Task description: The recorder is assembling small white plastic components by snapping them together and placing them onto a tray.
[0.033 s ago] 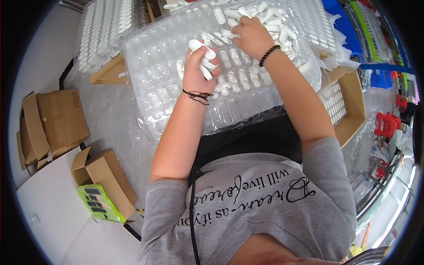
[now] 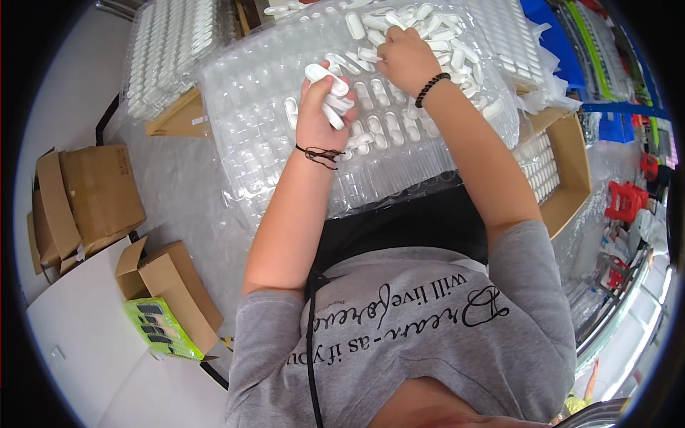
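Several white oval plastic pieces [image 2: 327, 78] are stacked in my left hand [image 2: 317, 107], with the thumb pressed over the top one. My right hand [image 2: 407, 60] is bent down at the edge of a loose heap of the same pieces [image 2: 457, 57], its fingers closed together. A small white plastic piece [image 2: 367, 54] meets its fingertips, which partly hide it. Under both hands lies a clear plastic tray [image 2: 242, 107] with rows of oval pockets. Filled pockets [image 2: 392, 128] show between my hands and the tray's near edge; the pockets at the left look unfilled.
Stacked trays of white pieces stand at the far left [image 2: 168, 53] and far right [image 2: 506, 36]. An open cardboard box [image 2: 571, 171] is by my right elbow. More cardboard boxes [image 2: 107, 192] stand at the left. Red stools [image 2: 626, 200] are at the right.
My right hand has shifted very slightly left at the heap's edge. The left hand and its stack look nearly the same.
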Demonstrator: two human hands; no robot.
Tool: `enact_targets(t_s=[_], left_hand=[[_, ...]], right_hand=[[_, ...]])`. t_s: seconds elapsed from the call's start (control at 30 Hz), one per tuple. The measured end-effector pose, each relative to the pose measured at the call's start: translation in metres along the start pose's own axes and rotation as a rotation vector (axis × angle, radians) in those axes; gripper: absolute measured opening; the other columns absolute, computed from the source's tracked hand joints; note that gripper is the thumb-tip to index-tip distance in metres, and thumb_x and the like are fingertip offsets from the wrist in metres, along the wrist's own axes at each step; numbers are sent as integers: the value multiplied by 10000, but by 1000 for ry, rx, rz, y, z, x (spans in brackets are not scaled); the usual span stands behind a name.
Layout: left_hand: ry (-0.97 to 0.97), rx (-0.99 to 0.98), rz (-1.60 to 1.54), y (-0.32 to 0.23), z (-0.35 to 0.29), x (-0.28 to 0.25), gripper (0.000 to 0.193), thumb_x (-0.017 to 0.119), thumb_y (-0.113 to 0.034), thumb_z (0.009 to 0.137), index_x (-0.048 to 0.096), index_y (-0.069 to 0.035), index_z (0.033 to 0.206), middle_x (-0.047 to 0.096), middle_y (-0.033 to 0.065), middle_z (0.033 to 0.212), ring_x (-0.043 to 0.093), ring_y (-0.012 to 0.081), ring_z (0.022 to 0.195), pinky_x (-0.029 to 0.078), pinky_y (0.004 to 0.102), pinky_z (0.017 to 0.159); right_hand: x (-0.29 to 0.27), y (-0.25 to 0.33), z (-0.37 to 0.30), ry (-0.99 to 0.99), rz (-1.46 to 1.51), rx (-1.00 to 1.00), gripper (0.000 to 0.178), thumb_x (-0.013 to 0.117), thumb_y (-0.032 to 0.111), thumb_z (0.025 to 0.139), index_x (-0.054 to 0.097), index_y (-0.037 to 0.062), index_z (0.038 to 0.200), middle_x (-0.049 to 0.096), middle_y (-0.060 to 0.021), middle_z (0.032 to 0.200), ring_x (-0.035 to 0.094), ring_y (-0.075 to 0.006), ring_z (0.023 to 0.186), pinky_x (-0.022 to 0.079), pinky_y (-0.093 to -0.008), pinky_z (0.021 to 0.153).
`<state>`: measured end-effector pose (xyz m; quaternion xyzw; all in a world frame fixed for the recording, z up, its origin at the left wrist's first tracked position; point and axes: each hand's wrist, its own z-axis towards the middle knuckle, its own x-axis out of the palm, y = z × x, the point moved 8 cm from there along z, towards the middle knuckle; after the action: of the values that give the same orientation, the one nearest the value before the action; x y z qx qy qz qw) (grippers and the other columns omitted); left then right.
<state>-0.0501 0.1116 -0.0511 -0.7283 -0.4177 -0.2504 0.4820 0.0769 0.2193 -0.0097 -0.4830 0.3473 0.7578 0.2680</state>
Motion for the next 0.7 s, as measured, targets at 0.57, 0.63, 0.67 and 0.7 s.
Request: enact_targets(t_s=[0.57,0.63,0.67,0.7], left_hand=[[136,-244,188,16,-1,8,388,644,-294,891,482,-149,1212,612,49,968,642,191,778,558,381,619],[153,-266,177,18,-1,6,385,629,-290,902,479,-149,1227,618,42,961,633,171,730,545,333,577],[151,-264,178,19,1,4,385,629,-290,902,479,-149,1227,618,42,961,633,171,730,545,333,577],[143,-210,154,16,4,3,373,628,-291,904,483,-148,1216,620,34,948,625,159,716,539,314,566]], right_hand=[[-59,64,-26,55,393,-255,206,627,14,795,661,118,970,605,-57,1091,605,-249,882,511,-322,765],[-66,73,-33,-127,170,-479,254,603,-30,809,649,109,1016,585,-69,1110,572,-205,852,492,-296,759],[-63,72,-33,-128,171,-480,254,603,-30,809,649,109,1016,585,-69,1110,572,-205,852,492,-296,759],[-60,71,-31,-94,276,-465,253,589,-38,812,649,103,1013,582,-70,1108,576,-216,857,493,-299,763]])
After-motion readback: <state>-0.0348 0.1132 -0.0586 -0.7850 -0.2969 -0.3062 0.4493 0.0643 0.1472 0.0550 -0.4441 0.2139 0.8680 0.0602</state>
